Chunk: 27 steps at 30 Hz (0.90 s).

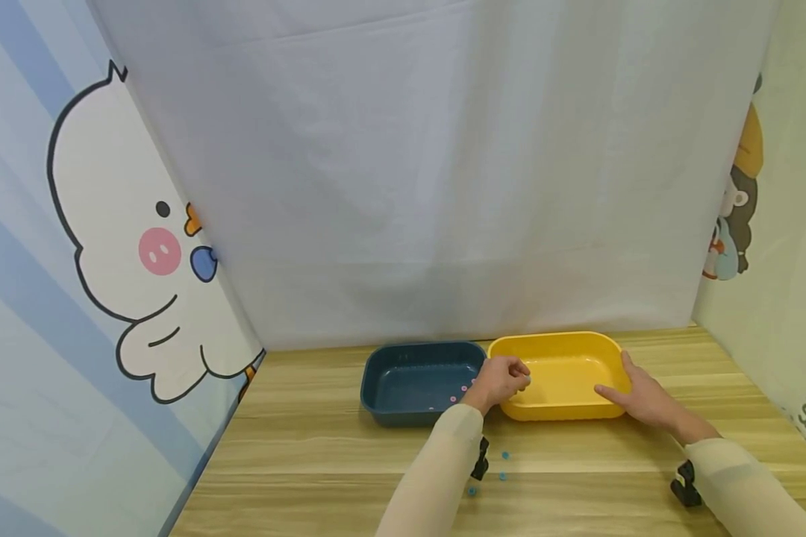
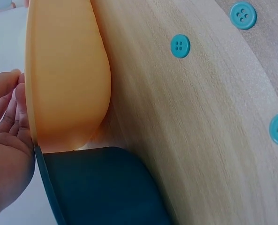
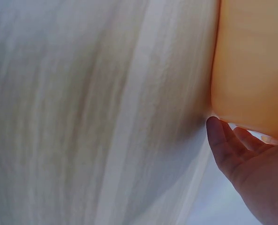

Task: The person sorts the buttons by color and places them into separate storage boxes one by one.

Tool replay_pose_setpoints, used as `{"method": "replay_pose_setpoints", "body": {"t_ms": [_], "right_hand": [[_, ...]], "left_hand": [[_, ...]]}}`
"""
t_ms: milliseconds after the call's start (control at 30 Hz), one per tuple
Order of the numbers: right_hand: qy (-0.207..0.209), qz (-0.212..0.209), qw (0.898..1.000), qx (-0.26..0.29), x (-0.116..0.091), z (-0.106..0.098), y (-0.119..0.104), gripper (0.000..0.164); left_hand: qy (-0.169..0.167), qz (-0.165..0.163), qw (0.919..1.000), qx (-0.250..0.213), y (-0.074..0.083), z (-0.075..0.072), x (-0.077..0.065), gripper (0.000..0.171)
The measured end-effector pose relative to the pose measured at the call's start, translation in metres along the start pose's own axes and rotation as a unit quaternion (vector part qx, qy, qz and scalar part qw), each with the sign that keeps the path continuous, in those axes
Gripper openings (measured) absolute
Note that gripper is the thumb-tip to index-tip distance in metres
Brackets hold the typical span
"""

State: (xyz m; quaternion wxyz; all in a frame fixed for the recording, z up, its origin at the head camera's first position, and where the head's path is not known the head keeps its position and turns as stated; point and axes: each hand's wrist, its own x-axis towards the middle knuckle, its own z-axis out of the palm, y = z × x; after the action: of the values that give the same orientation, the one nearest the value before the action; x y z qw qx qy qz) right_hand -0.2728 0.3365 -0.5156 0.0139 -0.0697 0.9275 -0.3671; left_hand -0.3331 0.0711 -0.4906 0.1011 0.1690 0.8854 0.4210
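Note:
My left hand (image 1: 500,380) is over the left end of the yellow tub (image 1: 556,414), thumb and fingertips pinching a small pale blue button (image 1: 528,380). In the left wrist view, that hand (image 2: 7,136) shows beyond the tub's rim and the button is hidden. My right hand (image 1: 648,395) holds the yellow tub at its front right corner, thumb over the rim and fingers along the right side. In the right wrist view, its fingers (image 3: 221,140) meet the tub's edge. Blue buttons (image 2: 180,46) lie on the table in front of the tub.
A dark blue tub (image 1: 403,419) stands against the yellow one's left side, with several pink buttons (image 1: 453,399) inside. Both tubs sit near the back of the wooden table (image 1: 295,447), before a grey-white curtain (image 1: 403,186). Printed walls stand left and right.

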Motion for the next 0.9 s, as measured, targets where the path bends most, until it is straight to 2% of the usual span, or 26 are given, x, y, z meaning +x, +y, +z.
{"method": "replay_pose_setpoints", "body": {"t_ms": [167, 467, 567, 667, 800, 900], "right_hand": [[0.001, -0.002, 1.0, 0.002, 0.0, 0.0, 0.0, 0.101], [0.0, 0.0, 1.0, -0.005, 0.001, 0.0, 0.001, 0.101], [-0.002, 0.002, 1.0, -0.006, 0.001, 0.0, 0.002, 0.102], [-0.003, 0.003, 1.0, -0.008, 0.001, -0.001, 0.001, 0.102], [-0.002, 0.004, 1.0, -0.012, 0.001, 0.0, 0.001, 0.102], [-0.003, 0.004, 1.0, -0.015, 0.002, 0.0, 0.002, 0.102]], "left_hand": [[0.01, -0.003, 0.9999, -0.013, -0.001, 0.0, 0.0, 0.008], [0.012, -0.022, 0.9965, -0.08, -0.003, -0.002, -0.002, 0.014], [-0.007, -0.007, 0.9957, -0.092, -0.001, -0.008, -0.006, 0.014], [-0.037, 0.026, 0.9947, -0.092, 0.004, -0.019, -0.015, 0.015], [-0.09, 0.071, 0.9906, -0.074, 0.008, -0.037, -0.028, 0.015], [-0.119, 0.086, 0.9881, -0.046, 0.008, -0.048, -0.038, 0.015]]}}
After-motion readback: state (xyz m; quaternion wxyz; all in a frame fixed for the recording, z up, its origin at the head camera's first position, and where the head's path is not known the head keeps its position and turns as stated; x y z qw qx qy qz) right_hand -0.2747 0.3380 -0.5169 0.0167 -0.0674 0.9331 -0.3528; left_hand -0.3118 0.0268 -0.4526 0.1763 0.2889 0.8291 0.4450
